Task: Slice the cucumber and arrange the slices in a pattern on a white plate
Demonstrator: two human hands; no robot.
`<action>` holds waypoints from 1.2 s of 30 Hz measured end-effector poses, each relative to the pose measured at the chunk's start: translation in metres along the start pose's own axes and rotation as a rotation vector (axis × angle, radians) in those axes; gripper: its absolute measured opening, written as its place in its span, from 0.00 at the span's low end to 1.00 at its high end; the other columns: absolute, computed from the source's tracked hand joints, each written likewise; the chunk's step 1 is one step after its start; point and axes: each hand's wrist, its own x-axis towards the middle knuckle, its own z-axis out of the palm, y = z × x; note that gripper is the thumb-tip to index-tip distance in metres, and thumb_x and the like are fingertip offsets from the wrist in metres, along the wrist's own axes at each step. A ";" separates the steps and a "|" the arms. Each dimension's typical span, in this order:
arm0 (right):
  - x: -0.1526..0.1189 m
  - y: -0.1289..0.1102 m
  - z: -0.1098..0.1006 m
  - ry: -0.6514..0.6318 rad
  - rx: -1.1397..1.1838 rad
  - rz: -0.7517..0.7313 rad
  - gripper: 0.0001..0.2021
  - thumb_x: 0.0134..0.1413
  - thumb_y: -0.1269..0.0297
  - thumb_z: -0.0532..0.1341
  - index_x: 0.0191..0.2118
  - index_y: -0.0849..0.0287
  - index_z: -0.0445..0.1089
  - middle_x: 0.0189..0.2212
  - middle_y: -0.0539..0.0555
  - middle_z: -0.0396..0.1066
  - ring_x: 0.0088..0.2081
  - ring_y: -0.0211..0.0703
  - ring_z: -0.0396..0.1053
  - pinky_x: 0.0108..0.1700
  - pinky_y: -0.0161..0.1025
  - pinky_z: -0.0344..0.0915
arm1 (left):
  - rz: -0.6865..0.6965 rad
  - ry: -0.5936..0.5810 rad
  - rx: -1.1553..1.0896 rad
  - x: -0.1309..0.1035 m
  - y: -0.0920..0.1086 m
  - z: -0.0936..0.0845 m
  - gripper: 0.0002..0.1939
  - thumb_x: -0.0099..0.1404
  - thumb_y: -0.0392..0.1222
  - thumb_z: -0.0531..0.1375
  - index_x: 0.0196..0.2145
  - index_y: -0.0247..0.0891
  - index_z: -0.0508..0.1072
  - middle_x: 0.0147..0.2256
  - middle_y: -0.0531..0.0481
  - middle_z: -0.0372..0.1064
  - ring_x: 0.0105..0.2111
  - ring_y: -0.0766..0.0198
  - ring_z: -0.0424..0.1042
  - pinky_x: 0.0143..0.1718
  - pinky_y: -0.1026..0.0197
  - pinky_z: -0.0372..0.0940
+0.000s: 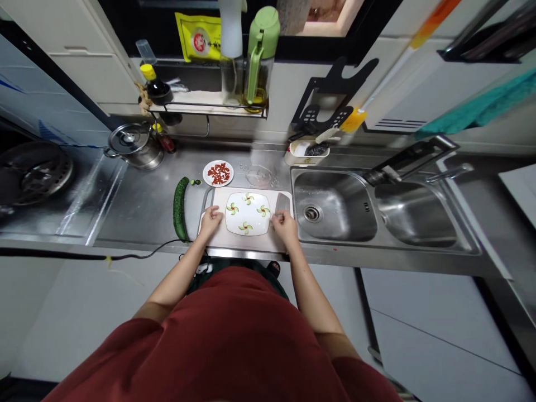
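Observation:
A white plate [248, 200] with several pinwheels of green slices with red centres lies on a pale cutting board [218, 195]. My left hand [210, 222] is just left of the plate, its fingers curled in. On the other side, my right hand [286, 226] has its fingertips pinched close to the plate's right edge. Whatever either hand may hold is too small to make out. A wide knife blade [283, 202] lies on the board just beyond my right hand; its handle is hidden. A cucumber [180, 207] lies left of the board, near small cucumber pieces [195, 182].
Behind the board stand a small plate of red bits [218, 173] and a clear dish [258, 175]. A double sink [335, 206] adjoins the board on the right. A lidded pot [136, 146] stands back left, below a shelf [205, 106] of bottles. A black cable [138, 257] runs along the front edge.

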 end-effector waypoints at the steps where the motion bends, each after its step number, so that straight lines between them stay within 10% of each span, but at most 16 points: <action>1: -0.003 0.005 0.003 -0.041 -0.032 0.046 0.15 0.53 0.60 0.58 0.45 0.60 0.70 0.27 0.51 0.71 0.32 0.45 0.69 0.38 0.39 0.64 | -0.032 -0.036 -0.031 -0.003 -0.003 0.001 0.22 0.53 0.42 0.62 0.47 0.35 0.67 0.26 0.54 0.68 0.23 0.70 0.67 0.27 0.66 0.64; 9: -0.018 0.017 0.042 -0.259 0.216 0.295 0.17 0.51 0.64 0.59 0.48 0.59 0.61 0.20 0.43 0.67 0.19 0.37 0.68 0.21 0.32 0.63 | -0.174 -0.227 -0.123 -0.018 -0.011 0.012 0.21 0.51 0.38 0.64 0.43 0.38 0.67 0.23 0.58 0.65 0.23 0.68 0.69 0.29 0.64 0.67; 17: -0.019 0.023 0.059 -0.175 0.457 0.365 0.14 0.45 0.70 0.58 0.39 0.55 0.54 0.20 0.37 0.58 0.17 0.35 0.68 0.14 0.26 0.58 | -0.134 -0.275 -0.126 -0.016 -0.006 0.011 0.18 0.47 0.32 0.62 0.39 0.39 0.66 0.19 0.62 0.60 0.20 0.71 0.65 0.27 0.65 0.66; 36: -0.044 -0.037 -0.023 -0.193 0.795 0.145 0.19 0.43 0.57 0.63 0.41 0.54 0.57 0.18 0.41 0.64 0.19 0.38 0.67 0.18 0.32 0.60 | -0.090 -0.329 -0.404 -0.057 0.072 -0.018 0.30 0.46 0.44 0.69 0.46 0.39 0.65 0.29 0.54 0.72 0.27 0.68 0.71 0.34 0.62 0.69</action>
